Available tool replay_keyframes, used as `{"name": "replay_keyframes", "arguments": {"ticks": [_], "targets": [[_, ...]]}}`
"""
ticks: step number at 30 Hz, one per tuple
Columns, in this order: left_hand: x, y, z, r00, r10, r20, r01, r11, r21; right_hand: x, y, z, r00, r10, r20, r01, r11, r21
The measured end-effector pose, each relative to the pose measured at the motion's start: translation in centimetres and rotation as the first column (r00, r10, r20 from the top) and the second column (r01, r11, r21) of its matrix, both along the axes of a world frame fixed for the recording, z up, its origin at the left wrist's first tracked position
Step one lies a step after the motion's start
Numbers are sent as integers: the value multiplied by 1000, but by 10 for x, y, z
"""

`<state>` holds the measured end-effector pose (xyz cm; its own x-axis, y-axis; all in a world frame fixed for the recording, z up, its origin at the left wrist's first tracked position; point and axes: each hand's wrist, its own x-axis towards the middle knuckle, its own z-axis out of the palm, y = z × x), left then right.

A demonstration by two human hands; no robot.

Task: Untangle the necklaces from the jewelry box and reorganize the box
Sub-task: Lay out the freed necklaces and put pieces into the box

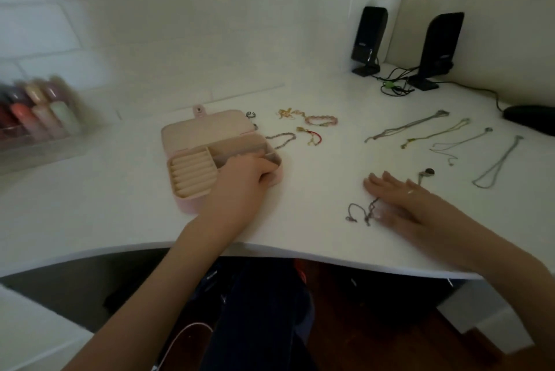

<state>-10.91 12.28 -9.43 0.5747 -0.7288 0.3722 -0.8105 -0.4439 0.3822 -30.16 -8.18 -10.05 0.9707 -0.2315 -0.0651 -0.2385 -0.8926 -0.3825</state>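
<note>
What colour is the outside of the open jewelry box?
Pale pink; the jewelry box has a cream lining. It shows in the head view.

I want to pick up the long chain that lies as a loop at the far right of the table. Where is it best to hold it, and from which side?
Probably pinch the looped chain from above at its far, narrow end, where both strands run close together. It lies flat and apart from the other necklaces, so one pinch catches both strands.

Two speakers (368,40), one jewelry box (210,157)
</note>
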Motion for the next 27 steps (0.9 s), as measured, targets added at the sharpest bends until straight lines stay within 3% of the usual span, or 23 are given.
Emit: {"name": "replay_keyframes", "arguments": {"ticks": [4, 6, 9, 11, 13, 15, 19, 22, 24, 27], "targets": [[-21, -7, -4, 999, -33, 29, 34, 999, -35, 13, 14, -6, 993, 82, -83, -98, 970, -221], [-26, -10, -4, 1000, -10, 20, 11, 999, -45, 18, 23, -2, 993, 96, -62, -103, 988, -116], [-36, -14, -2, 999, 35, 2, -34, 992, -121, 20, 19, 10, 977, -75, 199, 42, 986, 164], [-53, -23, -2, 999, 28, 47, -19, 985, -169, 16, -6, 11, 904, -216, 370, 190, 976, 108], [-75, -39, -4, 997, -47, 57, 55, 985, -163, 9, -28, 11, 894, -309, 325, 323, 946, 11], [-91, -62, -10, 988, -156, 14, 156, 975, -158, 1, -37, 5, 901, -358, 245, 370, 929, -3], [-93, -101, -13, 955, -209, -210, 185, 975, -126, 0, -34, -9, 804, -403, 437, 442, 897, 14], [-92, -119, -15, 933, -236, -273, 226, 972, -68, 6, -37, -11, 821, -378, 427, 436, 899, -43], [-93, -124, -16, 923, -290, -254, 273, 957, -104, 9, -35, -7, 805, -387, 450, 394, 915, 83], [-88, -117, -9, 860, -316, -401, 221, 938, -267, 21, -26, 17, 677, -523, 517, 268, 830, 489]]}}
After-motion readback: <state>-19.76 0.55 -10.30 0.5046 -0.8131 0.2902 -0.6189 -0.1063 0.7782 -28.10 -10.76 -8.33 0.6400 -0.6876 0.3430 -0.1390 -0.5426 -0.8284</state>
